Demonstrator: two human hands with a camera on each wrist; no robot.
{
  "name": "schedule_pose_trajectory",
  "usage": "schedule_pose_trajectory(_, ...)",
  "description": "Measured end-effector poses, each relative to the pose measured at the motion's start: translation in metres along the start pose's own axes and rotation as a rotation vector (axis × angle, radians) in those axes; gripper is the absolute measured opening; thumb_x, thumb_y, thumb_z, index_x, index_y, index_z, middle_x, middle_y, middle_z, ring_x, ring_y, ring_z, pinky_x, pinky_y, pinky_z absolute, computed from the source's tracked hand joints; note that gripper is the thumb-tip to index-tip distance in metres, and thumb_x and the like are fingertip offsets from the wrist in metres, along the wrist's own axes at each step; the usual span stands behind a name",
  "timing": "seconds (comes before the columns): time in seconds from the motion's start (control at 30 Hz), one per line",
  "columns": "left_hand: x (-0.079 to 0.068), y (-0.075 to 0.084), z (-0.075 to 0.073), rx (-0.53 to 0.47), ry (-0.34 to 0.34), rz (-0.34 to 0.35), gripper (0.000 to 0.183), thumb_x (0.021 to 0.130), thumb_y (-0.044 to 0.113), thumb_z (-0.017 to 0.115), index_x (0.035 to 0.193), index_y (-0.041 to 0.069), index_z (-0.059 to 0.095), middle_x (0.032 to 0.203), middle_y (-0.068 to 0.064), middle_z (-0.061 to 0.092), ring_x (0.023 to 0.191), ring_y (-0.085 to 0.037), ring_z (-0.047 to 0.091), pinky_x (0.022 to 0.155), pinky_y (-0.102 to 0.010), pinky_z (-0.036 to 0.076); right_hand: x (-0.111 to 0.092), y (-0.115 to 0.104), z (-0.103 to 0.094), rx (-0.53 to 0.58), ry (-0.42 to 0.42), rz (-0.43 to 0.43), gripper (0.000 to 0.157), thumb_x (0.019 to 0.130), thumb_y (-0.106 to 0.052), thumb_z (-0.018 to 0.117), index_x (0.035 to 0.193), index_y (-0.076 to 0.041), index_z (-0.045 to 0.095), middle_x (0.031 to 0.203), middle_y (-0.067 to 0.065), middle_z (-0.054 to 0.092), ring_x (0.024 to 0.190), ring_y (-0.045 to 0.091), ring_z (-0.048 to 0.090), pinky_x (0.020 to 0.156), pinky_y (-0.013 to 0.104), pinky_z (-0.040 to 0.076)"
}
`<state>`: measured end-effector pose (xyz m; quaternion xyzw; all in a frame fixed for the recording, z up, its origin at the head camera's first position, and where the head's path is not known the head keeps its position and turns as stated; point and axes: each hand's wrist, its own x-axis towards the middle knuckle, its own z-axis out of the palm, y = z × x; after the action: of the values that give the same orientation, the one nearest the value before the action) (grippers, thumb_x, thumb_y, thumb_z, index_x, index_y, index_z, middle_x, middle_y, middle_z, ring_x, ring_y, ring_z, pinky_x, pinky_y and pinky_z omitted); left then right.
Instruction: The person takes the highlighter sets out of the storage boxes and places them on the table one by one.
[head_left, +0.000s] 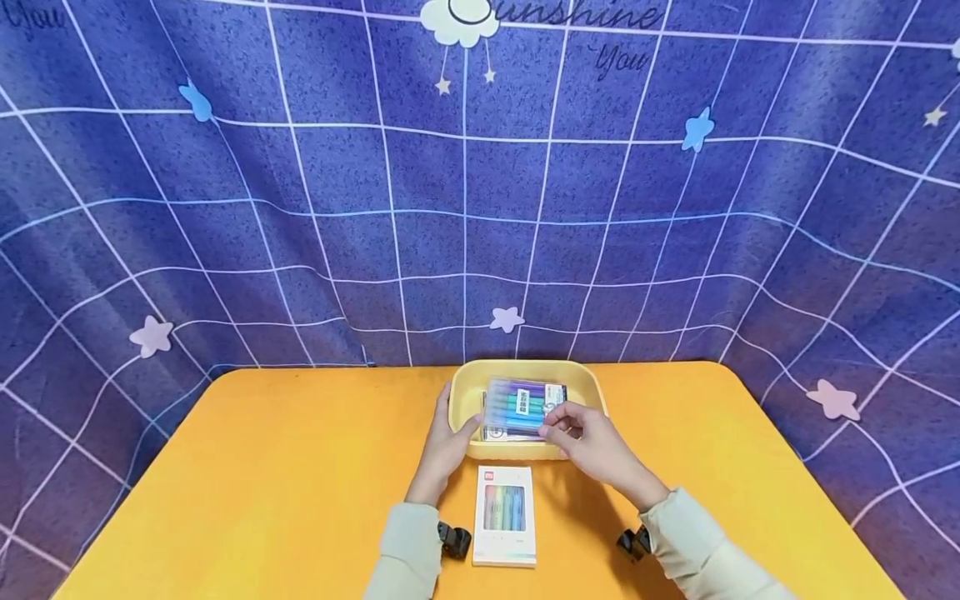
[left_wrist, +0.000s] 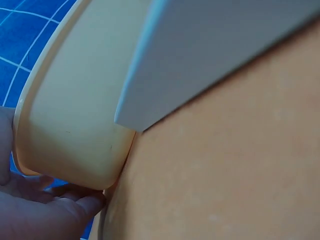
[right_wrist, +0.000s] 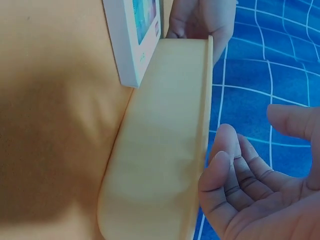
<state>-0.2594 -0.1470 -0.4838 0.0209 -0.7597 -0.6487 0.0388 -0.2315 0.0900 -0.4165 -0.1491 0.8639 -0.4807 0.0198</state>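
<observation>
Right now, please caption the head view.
Left hand grips yellow bin, right hand near packaged pens inside, white pen box in front.

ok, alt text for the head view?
A person's left hand holds the left side of a yellow tray while the right hand is at a clear pack of coloured pens inside it. A white windowed box lies nearer the viewer on an orange table, with a blue grid-patterned curtain behind.

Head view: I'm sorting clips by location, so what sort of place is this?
Probably a makeshift filming corner: a star-patterned grid curtain hangs behind an orange tabletop, and a black wrist camera is worn.
</observation>
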Motion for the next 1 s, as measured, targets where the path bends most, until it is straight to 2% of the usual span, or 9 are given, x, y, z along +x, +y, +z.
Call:
schedule_pose_trajectory(0.23, -0.002, 0.0, 0.0, -0.014, -0.008, -0.001, 0.074, 0.1, 0.022, 0.062, 0.161, 0.013, 0.021, 0.162, -0.02, 0.035, 0.148, -0.042, 0.037, 0.12, -0.059, 0.032, 0.004, -0.001, 0.0, 0.018, 0.007, 0.009, 0.013, 0.095, -0.017, 0.068, 0.098, -0.004, 0.067, 0.086, 0.012, 0.071, 0.067, 0.012, 0.058, 0.055, 0.02, 0.047)
schedule_pose_trajectory(0.43, -0.004, 0.0, 0.002, -0.032, -0.016, -0.005, 0.073, 0.1, 0.02, 0.062, 0.16, 0.011, 0.022, 0.161, -0.021, 0.037, 0.147, -0.042, 0.037, 0.121, -0.058, 0.031, 0.006, 0.001, 0.002, 0.017, 0.002, 0.007, 0.015, 0.094, -0.018, 0.07, 0.099, -0.004, 0.067, 0.087, 0.009, 0.07, 0.071, 0.018, 0.063, 0.057, 0.021, 0.051)
schedule_pose_trajectory(0.67, -0.004, -0.004, 0.003, -0.035, -0.008, -0.01, 0.073, 0.1, 0.021, 0.062, 0.16, 0.012, 0.022, 0.162, -0.019, 0.035, 0.149, -0.04, 0.036, 0.122, -0.057, 0.03, 0.011, 0.004, 0.003, -0.001, -0.004, 0.012, 0.015, 0.094, -0.019, 0.07, 0.098, -0.005, 0.067, 0.084, 0.006, 0.066, 0.063, 0.009, 0.055, 0.056, 0.021, 0.05)
schedule_pose_trajectory(1.0, -0.004, -0.001, 0.001, -0.036, -0.012, -0.004, 0.072, 0.1, 0.022, 0.062, 0.16, 0.013, 0.023, 0.161, -0.019, 0.037, 0.148, -0.041, 0.036, 0.122, -0.059, 0.029, 0.023, 0.0, 0.0, -0.013, 0.022, 0.004, 0.015, 0.094, -0.017, 0.069, 0.098, -0.002, 0.066, 0.082, 0.012, 0.067, 0.063, 0.009, 0.053, 0.057, 0.02, 0.048)
